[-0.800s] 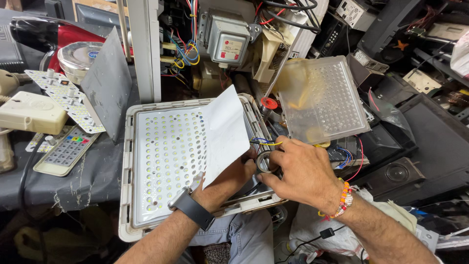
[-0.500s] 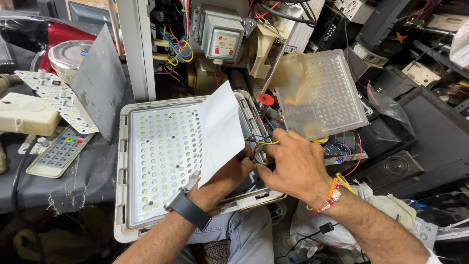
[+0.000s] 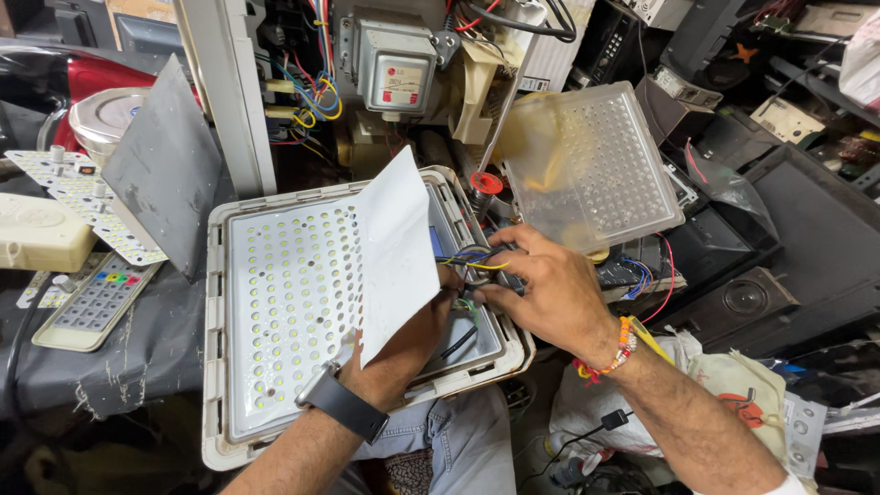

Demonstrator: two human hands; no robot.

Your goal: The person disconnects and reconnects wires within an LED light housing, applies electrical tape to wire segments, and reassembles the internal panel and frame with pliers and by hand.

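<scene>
Wires (image 3: 472, 261), yellow and blue, run out of the open right end of a floodlight (image 3: 302, 302) that lies across the person's lap, against the front edge of a dark cloth-covered surface (image 3: 156, 344). The right hand (image 3: 541, 289) pinches these wires between thumb and fingers, closed on them just beside the housing's right rim. The left hand (image 3: 412, 335) is tucked under a white sheet (image 3: 399, 252) lifted off the LED board; how its fingers sit I cannot tell, since the sheet hides them. A dark watch (image 3: 344, 403) wraps the left wrist, and a beaded band (image 3: 610, 353) circles the right wrist.

The floodlight's LED board shows many rows of small yellow dots inside a pale grey frame. Just beyond its right end stands a clear dimpled lens cover (image 3: 591, 165), tilted up. Behind the floodlight's far edge sits a grey metal box (image 3: 394, 60) with coloured wiring beside it.

On the left of the surface a grey plate (image 3: 165, 165) leans upright over an LED strip board (image 3: 69, 197). A remote (image 3: 92, 307) lies near the surface's front left edge, with a cream box (image 3: 41, 234) beyond it. Black speaker cabinets (image 3: 779, 275) stand well off to the right.
</scene>
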